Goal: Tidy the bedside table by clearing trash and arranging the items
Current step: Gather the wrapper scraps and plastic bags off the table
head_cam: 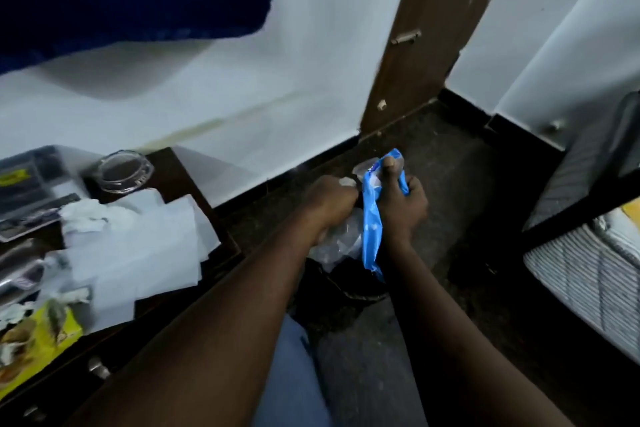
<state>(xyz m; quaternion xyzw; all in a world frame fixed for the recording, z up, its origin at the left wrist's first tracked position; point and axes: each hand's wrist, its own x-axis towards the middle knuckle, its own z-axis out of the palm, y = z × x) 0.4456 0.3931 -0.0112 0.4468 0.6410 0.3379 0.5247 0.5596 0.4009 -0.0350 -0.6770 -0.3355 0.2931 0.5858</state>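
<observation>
Head view, looking down: the desk (180, 163) sits at my left, cluttered with white papers (145, 236), crumpled tissue (86, 215), a yellow packet (38, 336) and a glass ashtray (123, 170) near the wall. Beyond its corner, over the floor (433, 156), a black bin (346, 281) stands below my hands. My left hand (332, 201) is fisted around crinkled clear plastic (343, 236), which bulges out beneath the knuckles; a scrap of white shows at the fingers, though I cannot tell what it is. My right hand (401, 204) is clenched on a blue wrapper (372, 229), thumb pressed across its top, the long tail hanging down toward the bin. Both pieces look feather-light, soft and slick, likely to spring open or slide if my grip loosens, so I judge a bunched fistful the safest hold rather than a pinch at an edge. Neither is fragile. Plenty of trash remains on the desk, so this seems an early load.
</observation>
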